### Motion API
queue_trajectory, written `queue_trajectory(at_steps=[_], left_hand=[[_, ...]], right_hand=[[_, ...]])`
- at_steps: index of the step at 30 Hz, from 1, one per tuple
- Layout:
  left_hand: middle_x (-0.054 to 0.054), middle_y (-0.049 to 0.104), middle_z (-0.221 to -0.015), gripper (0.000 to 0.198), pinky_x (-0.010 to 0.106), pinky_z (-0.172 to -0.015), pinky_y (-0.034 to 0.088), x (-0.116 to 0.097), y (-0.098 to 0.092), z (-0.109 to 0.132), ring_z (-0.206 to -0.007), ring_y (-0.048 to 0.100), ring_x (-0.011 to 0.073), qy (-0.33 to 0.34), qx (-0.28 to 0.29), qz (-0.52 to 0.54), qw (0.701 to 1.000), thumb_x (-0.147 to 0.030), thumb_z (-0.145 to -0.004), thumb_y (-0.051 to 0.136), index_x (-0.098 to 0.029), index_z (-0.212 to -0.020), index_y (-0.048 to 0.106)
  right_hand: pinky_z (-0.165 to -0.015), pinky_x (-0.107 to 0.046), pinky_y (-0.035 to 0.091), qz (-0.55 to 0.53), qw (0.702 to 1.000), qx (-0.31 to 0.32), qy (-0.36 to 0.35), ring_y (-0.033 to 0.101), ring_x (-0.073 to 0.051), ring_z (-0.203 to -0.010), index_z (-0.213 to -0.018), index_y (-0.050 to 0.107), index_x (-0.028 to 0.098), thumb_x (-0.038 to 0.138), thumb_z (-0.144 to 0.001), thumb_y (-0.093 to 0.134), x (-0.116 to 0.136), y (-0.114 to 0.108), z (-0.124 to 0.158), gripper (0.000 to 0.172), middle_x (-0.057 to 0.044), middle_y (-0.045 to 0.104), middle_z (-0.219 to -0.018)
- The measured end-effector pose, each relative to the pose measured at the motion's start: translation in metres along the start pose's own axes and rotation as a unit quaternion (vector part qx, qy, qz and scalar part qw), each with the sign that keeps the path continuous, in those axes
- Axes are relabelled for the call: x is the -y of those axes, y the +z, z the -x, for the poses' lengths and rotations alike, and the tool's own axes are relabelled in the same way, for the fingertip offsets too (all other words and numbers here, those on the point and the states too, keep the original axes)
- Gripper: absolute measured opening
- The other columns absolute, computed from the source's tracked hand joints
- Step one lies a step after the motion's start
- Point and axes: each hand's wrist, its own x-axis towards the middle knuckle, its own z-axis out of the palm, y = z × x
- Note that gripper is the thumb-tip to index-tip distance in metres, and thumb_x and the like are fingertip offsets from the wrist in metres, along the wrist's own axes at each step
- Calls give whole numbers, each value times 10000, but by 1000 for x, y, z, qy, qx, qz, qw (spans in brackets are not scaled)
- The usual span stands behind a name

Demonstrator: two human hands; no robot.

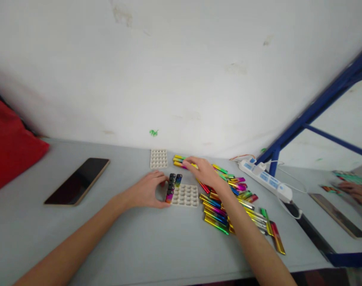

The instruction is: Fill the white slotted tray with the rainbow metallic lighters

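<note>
My left hand (149, 190) curls around the left end of a pale tray (185, 195) with rows of round holes, thumb at the near edge and fingers at the far one. A row of shiny sticks with black ends (171, 186) stands upright in the tray's left column. One more black-ended stick (178, 180) stands beside them. Further back, my right hand (203, 171) reaches over the sticks, its fingertips closed at a shiny yellow stick (178, 164). The fingertips partly hide that stick.
Many metallic coloured sticks (216, 214) lie heaped on the right. A second holed tray (158, 159) sits by the wall. A dark tablet-like slab (78, 180) and red cloth (11, 147) are left; a power strip (266, 180) and blue frame (306, 113) right. Another person's hand (356, 190) is beyond.
</note>
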Motion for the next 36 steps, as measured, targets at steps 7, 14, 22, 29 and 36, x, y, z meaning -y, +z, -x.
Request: queue_trajectory(at_steps=[7,14,22,29,36], left_hand=[[72,701,-1042,552,447,-971,540,-2,-1,1,-1012,683,327,-2,8,-12,1000,-626,-682,908,-220,-966,664],[72,707,-1035,596,447,-976,544,1,3,1,-1015,689,324,10,0,-15,1000,-651,-687,902,-216,-1029,681],[75,719,-1035,582,446,-961,559,-1,1,1,-1012,694,328,11,-5,-9,1000,-636,-681,909,-225,-1036,698],[79,716,-1042,552,455,-959,570,0,1,2,-1021,694,333,1,-5,-4,1000,-625,-686,898,-230,-997,670],[89,717,-1047,558,459,-969,563,2,-1,2,-1024,691,336,-1,7,-13,1000,-646,-704,880,-222,-987,653]], right_hand=[[-1175,-384,472,148,985,34,87,704,-276,-1302,-1302,772,126,147,-1090,551,-29,26,-51,307,-206,772,-1367],[-1053,-347,517,139,986,65,67,732,-236,-1110,-1171,789,151,101,-990,708,-31,22,-37,205,-139,807,-1152],[-850,-367,599,-161,968,-158,108,715,-191,-821,-1204,749,179,399,-1037,646,-29,4,4,295,-96,759,-1142],[-786,-315,561,-476,826,-232,193,684,-181,-859,-1054,797,209,602,-737,937,-6,3,31,524,-26,757,-972],[-668,-318,565,-527,816,-146,187,651,-180,-718,-1033,617,278,815,-848,744,15,13,38,582,12,677,-830]])
